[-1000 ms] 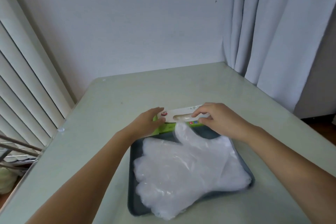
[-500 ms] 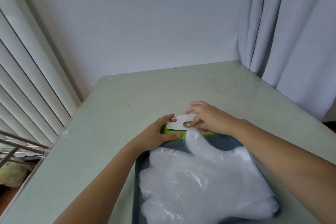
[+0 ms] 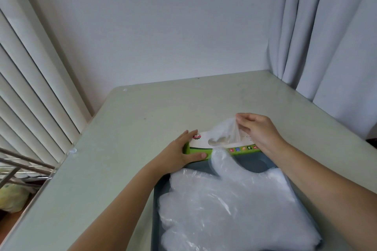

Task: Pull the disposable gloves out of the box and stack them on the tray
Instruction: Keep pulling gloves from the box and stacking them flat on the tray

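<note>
Her left hand (image 3: 179,154) clamps the glove box (image 3: 206,144) steady while the right hand (image 3: 255,128) pinches a fresh glove (image 3: 226,130) half out; next, lay it on the tray (image 3: 253,162) stack (image 3: 228,206).

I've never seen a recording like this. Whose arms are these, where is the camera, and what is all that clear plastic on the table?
There is no machine here: these are a person's two bare arms, filmed by one wide-angle camera worn on the head, looking forward and down. That is why the arms reach in from the bottom of the picture.

On the pale green table lies a dark tray, and on it a stack of clear disposable gloves, spread flat. Behind the tray's far edge sits the green and white glove box.

The left hand grips the left end of the box, holding it in place. The right hand pinches a fresh glove between its fingertips and has it partly out of the slot in the box top; the lower end is still inside. It will probably go on the stack next.
</note>
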`<state>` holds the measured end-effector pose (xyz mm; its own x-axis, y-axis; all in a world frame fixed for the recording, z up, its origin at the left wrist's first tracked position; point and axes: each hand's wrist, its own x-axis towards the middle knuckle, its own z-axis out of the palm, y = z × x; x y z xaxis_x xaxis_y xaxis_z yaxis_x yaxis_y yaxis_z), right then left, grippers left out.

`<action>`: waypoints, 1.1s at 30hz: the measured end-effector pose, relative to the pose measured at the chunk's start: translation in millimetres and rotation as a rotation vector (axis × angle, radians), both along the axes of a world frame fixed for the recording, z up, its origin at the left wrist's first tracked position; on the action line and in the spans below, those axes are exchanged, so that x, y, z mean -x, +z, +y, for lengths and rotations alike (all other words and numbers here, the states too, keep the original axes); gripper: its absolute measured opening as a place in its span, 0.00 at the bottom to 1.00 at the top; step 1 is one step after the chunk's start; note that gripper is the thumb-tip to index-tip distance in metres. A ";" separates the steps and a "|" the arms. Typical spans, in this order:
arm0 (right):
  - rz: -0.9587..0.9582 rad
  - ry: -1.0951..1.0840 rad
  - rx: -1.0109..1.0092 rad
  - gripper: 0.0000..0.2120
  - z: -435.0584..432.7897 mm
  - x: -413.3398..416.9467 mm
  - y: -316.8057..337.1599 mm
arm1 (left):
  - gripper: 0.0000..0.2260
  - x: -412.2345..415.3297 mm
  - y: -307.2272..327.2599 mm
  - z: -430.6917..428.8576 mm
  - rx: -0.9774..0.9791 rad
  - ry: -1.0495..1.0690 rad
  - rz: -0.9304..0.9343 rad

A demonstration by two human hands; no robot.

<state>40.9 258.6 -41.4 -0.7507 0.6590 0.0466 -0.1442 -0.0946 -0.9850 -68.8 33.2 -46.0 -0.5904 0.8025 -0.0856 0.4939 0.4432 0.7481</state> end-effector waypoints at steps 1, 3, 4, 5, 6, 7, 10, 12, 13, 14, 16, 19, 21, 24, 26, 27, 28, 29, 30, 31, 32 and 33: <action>0.042 -0.011 0.112 0.06 1.8 0.5 1.8 | 0.35 -0.1 0.4 -0.1 0.003 -0.001 0.005; 0.119 -0.029 0.275 0.07 4.7 0.9 4.1 | 0.35 0.0 0.7 0.1 0.015 0.003 0.009; 0.156 -0.036 0.341 0.07 5.9 0.6 5.6 | 0.35 -0.2 1.4 -0.1 0.024 0.004 0.010; 0.187 -0.041 0.404 0.06 7.1 0.6 5.5 | 0.35 -0.2 1.3 -0.1 0.033 0.005 0.007; 0.212 -0.048 0.461 0.06 8.4 0.7 5.4 | 0.35 -1.2 2.0 -0.2 0.039 0.004 0.008; 0.229 -0.052 0.507 0.06 8.8 -0.1 6.1 | 0.35 -2.3 2.9 -0.2 0.040 0.003 0.011; 0.208 -0.053 0.537 0.06 7.4 -1.7 8.5 | 0.34 -3.3 4.8 0.2 0.039 0.007 -0.006; 0.180 -0.050 0.507 0.05 2.9 -3.8 13.8 | 0.35 -1.5 8.3 0.5 0.076 0.014 -0.020; 0.163 -0.042 0.470 0.06 0.7 -5.2 16.9 | 0.35 -1.0 11.4 1.5 0.104 0.017 -0.009; 0.138 -0.030 0.419 0.07 -1.6 -5.6 18.7 | 0.34 -0.6 14.5 3.0 0.116 0.033 0.008; 0.088 0.003 0.304 0.07 -6.8 -7.1 21.9 | 0.27 -4.6 25.9 7.9 0.032 0.100 0.025; 0.020 0.025 0.170 0.06 -14.2 -7.1 22.2 | 0.13 -15.8 40.9 21.2 -0.222 0.116 -0.010; -0.016 0.017 0.090 0.05 -18.2 -6.9 22.4 | 0.06 -25.3 47.0 31.3 -0.332 0.120 -0.077; -0.049 -0.040 -0.050 0.07 -20.7 -9.6 24.7 | 0.03 -31.5 49.0 41.3 -0.434 0.220 -0.184; -0.064 -0.085 -0.111 0.06 -22.0 -12.0 26.0 | 0.04 -31.2 47.6 42.1 -0.428 0.263 -0.220; -0.067 -0.101 -0.125 0.05 -21.5 -13.4 24.9 | 0.05 -30.8 46.3 41.7 -0.427 0.269 -0.236; -0.069 -0.116 -0.137 0.04 -20.0 -14.9 24.4 | 0.08 -30.8 45.8 42.0 -0.435 0.272 -0.263; -0.074 -0.130 -0.148 0.04 -19.2 -16.0 24.0 | 0.12 -31.1 45.6 41.7 -0.443 0.276 -0.306; -0.076 -0.145 -0.157 0.03 -18.3 -17.0 23.9 | 0.18 -31.8 46.0 41.7 -0.454 0.282 -0.366; -0.073 -0.163 -0.162 0.04 -18.1 -17.3 23.7 | 0.23 -33.2 47.4 41.2 -0.469 0.282 -0.436; -0.067 -0.176 -0.160 0.04 -18.3 -17.1 23.7 | 0.26 -34.7 48.9 41.2 -0.482 0.270 -0.491; -0.063 -0.183 -0.156 0.04 -19.2 -17.0 23.2 | 0.27 -36.0 48.6 41.7 -0.479 0.238 -0.493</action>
<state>57.9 239.4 -18.3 -0.6242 0.7727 0.1155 -0.0825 0.0818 -0.9932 -32.8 74.9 2.7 -0.7373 0.6730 -0.0586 -0.0197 0.0653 0.9977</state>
